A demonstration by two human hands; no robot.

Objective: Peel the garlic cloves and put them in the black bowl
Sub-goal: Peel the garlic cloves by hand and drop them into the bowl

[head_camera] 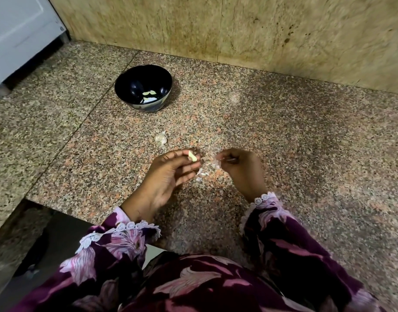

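Now your left hand (168, 174) pinches a peeled garlic clove (192, 156); your right hand (241, 167) pinches a skin scrap (217, 159), mid-tabletop (306, 154).

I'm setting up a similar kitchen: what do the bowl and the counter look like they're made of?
The bowl looks like glazed ceramic or glossy melamine; sharp highlights show on its black inside, and the look can't settle which. The counter looks like polished granite: pink, grey and black speckles, a soft sheen and a straight seam between slabs.
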